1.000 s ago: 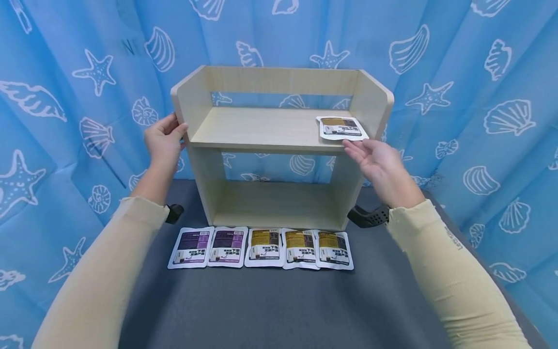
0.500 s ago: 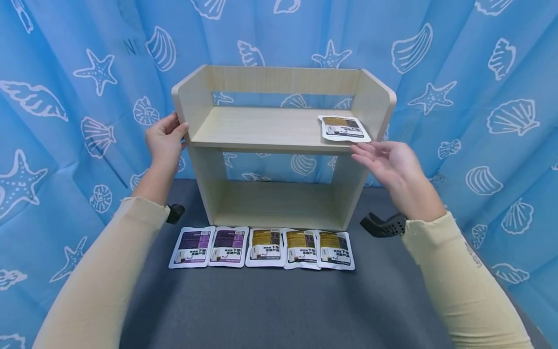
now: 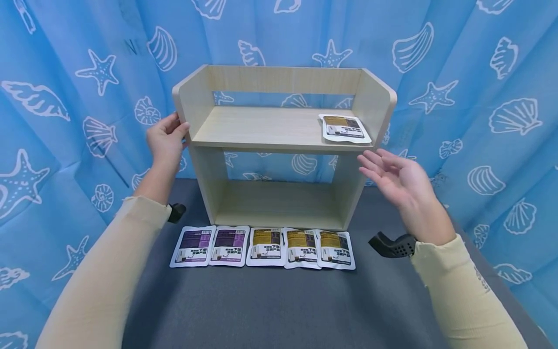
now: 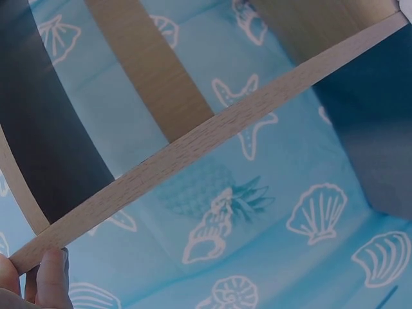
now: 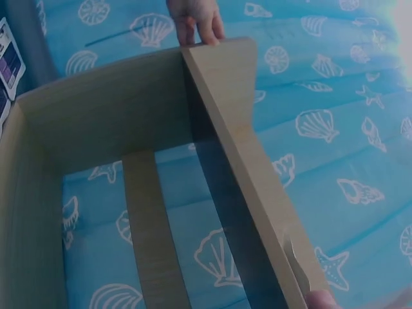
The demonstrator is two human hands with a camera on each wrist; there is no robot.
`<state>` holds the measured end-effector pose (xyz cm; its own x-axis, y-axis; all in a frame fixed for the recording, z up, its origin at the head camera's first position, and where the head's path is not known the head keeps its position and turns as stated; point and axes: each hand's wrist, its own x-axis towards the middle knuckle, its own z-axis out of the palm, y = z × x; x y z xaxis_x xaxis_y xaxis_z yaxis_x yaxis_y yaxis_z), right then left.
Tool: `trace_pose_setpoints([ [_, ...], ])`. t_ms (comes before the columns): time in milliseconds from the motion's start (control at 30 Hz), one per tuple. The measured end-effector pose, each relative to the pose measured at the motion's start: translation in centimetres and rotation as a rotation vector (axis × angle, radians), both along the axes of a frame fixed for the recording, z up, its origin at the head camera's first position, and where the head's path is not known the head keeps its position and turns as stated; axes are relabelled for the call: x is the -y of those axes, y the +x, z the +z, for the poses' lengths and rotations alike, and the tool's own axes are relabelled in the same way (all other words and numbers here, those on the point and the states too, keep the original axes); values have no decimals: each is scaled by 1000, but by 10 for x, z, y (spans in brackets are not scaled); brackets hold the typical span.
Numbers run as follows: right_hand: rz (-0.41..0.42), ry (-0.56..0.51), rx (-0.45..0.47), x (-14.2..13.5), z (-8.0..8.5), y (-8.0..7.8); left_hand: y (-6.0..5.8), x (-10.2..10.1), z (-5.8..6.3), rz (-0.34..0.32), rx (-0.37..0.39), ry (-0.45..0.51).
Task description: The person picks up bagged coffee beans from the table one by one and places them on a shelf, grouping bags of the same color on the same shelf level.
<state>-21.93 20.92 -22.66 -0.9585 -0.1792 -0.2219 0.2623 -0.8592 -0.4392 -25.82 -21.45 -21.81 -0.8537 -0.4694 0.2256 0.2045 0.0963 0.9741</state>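
A pale wooden two-tier shelf (image 3: 270, 127) stands upright at the back of the dark table. At its left side panel (image 4: 161, 151), my left hand (image 3: 165, 135) pinches the front edge between thumb and fingers. One white-edged pouch with a brown-and-white label (image 3: 345, 129) lies flat at the right end of the upper board. Just below and right of that pouch is my right hand (image 3: 398, 184), palm up, fingers extended, holding nothing. In the right wrist view only a fingertip (image 5: 320, 300) shows, beside the board's edge.
Before the shelf lies a row of flat pouches: two purple pouches (image 3: 228, 246) at left, then three brown pouches (image 3: 266, 247). A blue curtain with shell prints (image 3: 462, 121) hangs behind. Each wrist wears a black strap (image 3: 394, 245).
My right hand has drawn away from the pouch on the upper board, moving right and down. The pouch stays on the board. My left hand keeps its hold on the side panel.
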Motion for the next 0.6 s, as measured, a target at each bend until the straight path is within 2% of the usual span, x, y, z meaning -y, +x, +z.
trace_pose_setpoints([
  [100,-9,8,-3,-2,-5,5,0,0,0,1,1,2],
  [333,17,-109,-14,-14,-19,14,0,0,0,4,3,3],
  [600,51,-84,-35,-27,-38,26,0,-1,0,8,10,-3],
])
